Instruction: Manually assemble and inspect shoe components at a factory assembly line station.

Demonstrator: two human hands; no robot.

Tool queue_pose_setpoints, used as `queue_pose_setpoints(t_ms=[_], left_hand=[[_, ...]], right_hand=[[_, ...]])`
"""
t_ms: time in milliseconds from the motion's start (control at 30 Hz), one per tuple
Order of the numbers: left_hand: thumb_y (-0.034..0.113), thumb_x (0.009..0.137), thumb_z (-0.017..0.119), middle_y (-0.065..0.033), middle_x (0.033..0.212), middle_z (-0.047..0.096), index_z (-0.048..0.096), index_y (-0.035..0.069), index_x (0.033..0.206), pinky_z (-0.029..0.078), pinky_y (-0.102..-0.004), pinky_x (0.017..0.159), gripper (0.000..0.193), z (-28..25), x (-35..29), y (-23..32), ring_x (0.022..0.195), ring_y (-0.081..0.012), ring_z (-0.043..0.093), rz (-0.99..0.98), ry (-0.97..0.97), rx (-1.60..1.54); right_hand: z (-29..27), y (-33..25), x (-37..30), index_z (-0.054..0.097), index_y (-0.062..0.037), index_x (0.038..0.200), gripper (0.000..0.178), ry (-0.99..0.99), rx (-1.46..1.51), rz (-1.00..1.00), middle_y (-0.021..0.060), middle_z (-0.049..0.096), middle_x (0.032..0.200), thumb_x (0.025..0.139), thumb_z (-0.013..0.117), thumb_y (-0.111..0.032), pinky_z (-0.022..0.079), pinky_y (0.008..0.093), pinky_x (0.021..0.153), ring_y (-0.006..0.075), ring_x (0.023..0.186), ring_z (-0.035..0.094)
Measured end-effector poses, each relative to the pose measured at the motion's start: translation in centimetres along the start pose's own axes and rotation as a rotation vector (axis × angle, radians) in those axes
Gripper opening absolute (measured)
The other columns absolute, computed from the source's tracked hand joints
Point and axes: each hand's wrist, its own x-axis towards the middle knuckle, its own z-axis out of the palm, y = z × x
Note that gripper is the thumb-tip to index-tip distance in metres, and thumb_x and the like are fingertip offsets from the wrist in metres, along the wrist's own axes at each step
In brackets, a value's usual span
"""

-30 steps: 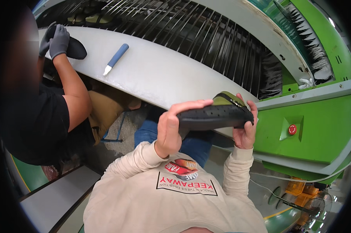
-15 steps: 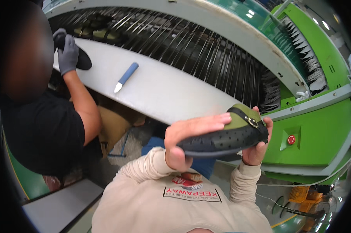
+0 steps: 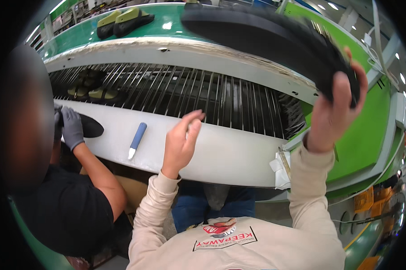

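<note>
My right hand (image 3: 335, 101) grips one end of a black shoe (image 3: 261, 40) and holds it up at the upper right, its long dark sole side toward me. The shoe is smeared by motion, and its upper is mostly hidden. Over the white worktop (image 3: 221, 153), my left hand (image 3: 181, 143) is raised with nothing in it, its fingers extended and the thumb apart. To the left of it lies a blue-handled knife (image 3: 138, 139) with a short pale blade.
Beyond the worktop runs a rack of metal rods (image 3: 176, 92) carrying several shoes (image 3: 102, 93). Shoes with yellow-green tops (image 3: 124, 22) stand on a green belt (image 3: 167, 24). At left, a co-worker's grey-gloved hand (image 3: 72, 128) holds a black shoe (image 3: 91, 127). White paper (image 3: 280, 170) lies at the worktop's right end.
My left hand has let go of the shoe and moved left over the worktop. The right hand has lifted the shoe up and away. The view has shifted, showing more of the belt.
</note>
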Motion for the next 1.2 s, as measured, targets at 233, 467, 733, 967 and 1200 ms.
queue_pose_setpoints(t_ms=[233, 467, 733, 967, 1200], left_hand=[[0.017, 0.094, 0.083, -0.0154, 0.121, 0.08, 0.078, 0.003, 0.109, 0.047, -0.0526, 0.116, 0.022, 2.8, -6.8, -8.0, 0.126, -0.0381, 0.071, 0.252, -0.107, 0.54], [0.014, 0.098, 0.081, -0.0173, 0.112, 0.08, 0.078, 0.0, 0.104, 0.054, -0.0485, 0.105, 0.015, 3.0, -6.1, -10.8, 0.114, -0.0396, 0.074, -0.034, -0.051, 0.219], [0.011, 0.098, 0.08, -0.0192, 0.106, 0.079, 0.078, 0.0, 0.1, 0.057, -0.0471, 0.097, 0.011, 2.4, -5.0, -9.5, 0.104, -0.0404, 0.075, 0.005, 0.005, 0.242], [0.009, 0.095, 0.081, -0.0173, 0.102, 0.079, 0.078, 0.001, 0.098, 0.056, -0.0461, 0.098, 0.01, 2.8, -6.9, -10.4, 0.104, -0.0377, 0.074, 0.1, 0.093, 0.11], [0.008, 0.097, 0.08, -0.0162, 0.105, 0.08, 0.079, 0.002, 0.1, 0.056, -0.0443, 0.099, 0.007, 3.9, -5.5, -10.1, 0.108, -0.0361, 0.075, 0.06, -0.024, 0.29]], right_hand=[[15.2, 12.5, 5.0, 0.071, -0.0122, 0.117, 0.05, -0.097, -0.659, -0.365, 0.0234, 0.052, 0.147, 0.077, 0.1, -0.023, 0.055, 0.0498, 0.108, 0.0429, 0.137, 0.058], [19.8, 24.6, 2.1, 0.08, -0.0195, 0.137, 0.049, -0.94, -0.692, 0.352, 0.0183, 0.044, 0.172, 0.096, 0.08, -0.047, 0.051, 0.0507, 0.12, 0.0481, 0.136, 0.065], [0.3, 34.2, 11.7, 0.059, -0.008, 0.16, 0.066, -1.044, -0.659, 0.513, 0.0208, 0.072, 0.145, 0.108, 0.077, -0.045, 0.056, 0.04, 0.111, 0.0277, 0.133, 0.069], [-38.7, 34.1, 29.8, 0.067, 0.003, 0.149, 0.101, -0.911, -2.005, 0.434, 0.0318, 0.068, 0.149, 0.093, 0.067, -0.081, 0.044, 0.0449, 0.124, 0.038, 0.146, 0.063], [-39.2, 37.9, 18.8, 0.081, -0.0093, 0.131, 0.051, -1.23, -2.032, 0.736, 0.0221, 0.077, 0.137, 0.104, 0.064, -0.049, 0.052, 0.0471, 0.114, 0.0406, 0.132, 0.071]])
